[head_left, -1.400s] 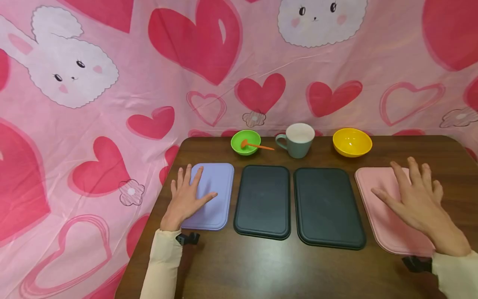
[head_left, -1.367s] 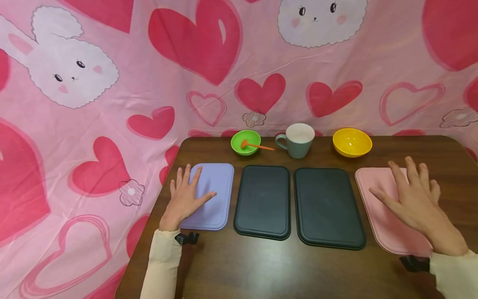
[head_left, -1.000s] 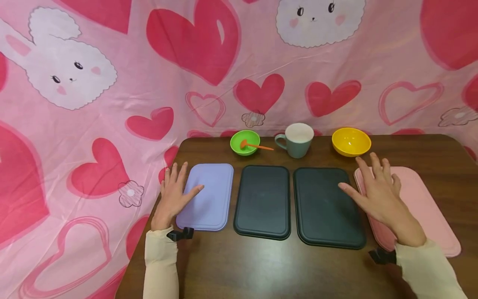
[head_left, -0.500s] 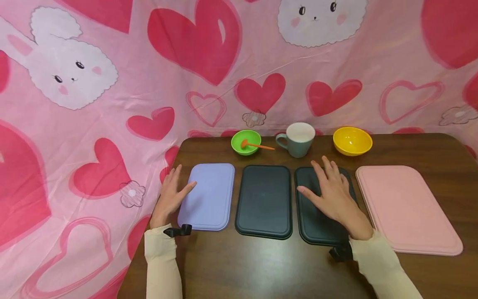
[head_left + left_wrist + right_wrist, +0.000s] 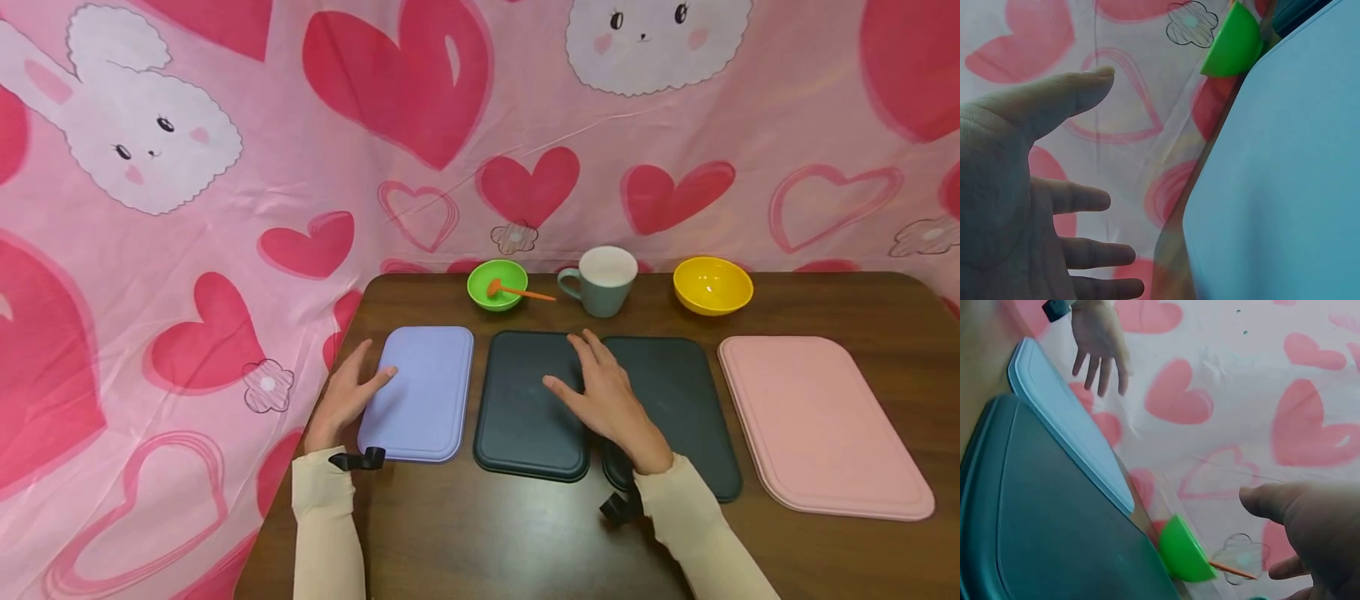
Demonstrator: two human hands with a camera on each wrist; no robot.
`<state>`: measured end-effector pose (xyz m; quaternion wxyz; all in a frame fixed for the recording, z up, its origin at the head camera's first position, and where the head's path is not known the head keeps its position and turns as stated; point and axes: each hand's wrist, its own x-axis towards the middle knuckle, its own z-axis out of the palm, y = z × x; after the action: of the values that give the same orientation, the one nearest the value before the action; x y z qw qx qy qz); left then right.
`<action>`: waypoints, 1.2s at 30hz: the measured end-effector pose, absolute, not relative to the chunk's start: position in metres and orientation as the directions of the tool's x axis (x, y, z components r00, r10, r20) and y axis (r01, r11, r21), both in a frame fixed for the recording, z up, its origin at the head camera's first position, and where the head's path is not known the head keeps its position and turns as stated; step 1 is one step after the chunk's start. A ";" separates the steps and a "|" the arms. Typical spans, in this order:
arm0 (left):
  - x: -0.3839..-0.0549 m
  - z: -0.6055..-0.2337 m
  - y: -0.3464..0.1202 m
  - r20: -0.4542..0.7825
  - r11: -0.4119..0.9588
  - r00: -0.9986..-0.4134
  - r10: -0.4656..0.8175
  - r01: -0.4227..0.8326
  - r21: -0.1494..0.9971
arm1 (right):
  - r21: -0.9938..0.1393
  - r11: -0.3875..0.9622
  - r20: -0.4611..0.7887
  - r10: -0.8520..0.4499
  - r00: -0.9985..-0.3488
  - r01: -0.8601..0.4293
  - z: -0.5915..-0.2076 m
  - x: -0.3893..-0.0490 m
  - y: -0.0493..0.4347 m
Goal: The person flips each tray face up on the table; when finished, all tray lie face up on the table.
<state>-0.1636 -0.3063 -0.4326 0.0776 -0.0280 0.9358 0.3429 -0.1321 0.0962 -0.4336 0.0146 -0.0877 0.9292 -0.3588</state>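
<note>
My left hand (image 5: 344,403), fingers extended and holding nothing, hovers at the left edge of a lavender rectangular board (image 5: 423,396). In the left wrist view its thumb and fingers (image 5: 1094,256) stand apart beside that board. My right hand (image 5: 609,402) is above the gap between two dark rectangular boards, the left one (image 5: 525,425) and the right one (image 5: 686,400), partly covering both. Its fingers are loosely extended, with nothing in them. A pink board (image 5: 821,425) lies at the far right of the row.
Along the table's back stand a green bowl (image 5: 487,302) with an orange spoon (image 5: 528,294) in it, a grey-green mug (image 5: 604,296) and a yellow bowl (image 5: 712,287). Behind the wooden table (image 5: 480,533) hangs a pink heart-patterned cloth (image 5: 330,150).
My right hand has swept left from over the pink board, across the right dark board, to the gap between the dark boards. My left hand has shifted left, off the lavender board's middle.
</note>
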 end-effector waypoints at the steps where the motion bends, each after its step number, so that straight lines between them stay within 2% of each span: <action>1: -0.164 -0.433 -0.306 -0.168 0.763 -0.986 0.004 -0.106 0.638 | -0.680 0.717 0.037 -0.175 -0.984 -0.153 -0.435 -0.133 0.092; 10: -0.165 -0.444 -0.309 -0.191 0.730 -0.982 -0.005 -0.134 0.670 | -0.770 0.623 -0.004 -0.223 -0.975 -0.139 -0.439 -0.139 0.053; 23: -0.165 -0.448 -0.311 -0.279 0.676 -0.960 -0.011 -0.213 0.705 | -0.871 0.490 -0.105 -0.242 -0.965 -0.028 -0.442 -0.141 0.002; 36: -0.164 -0.445 -0.315 -0.341 0.677 -0.940 -0.014 -0.260 0.689 | -0.930 0.351 -0.218 -0.301 -0.928 0.104 -0.446 -0.137 -0.033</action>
<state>-0.1639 -0.3148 -0.4450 0.1556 -0.0759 0.9023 0.3948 -0.1367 -0.0330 -0.4460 0.1791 -0.0615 0.8022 -0.5662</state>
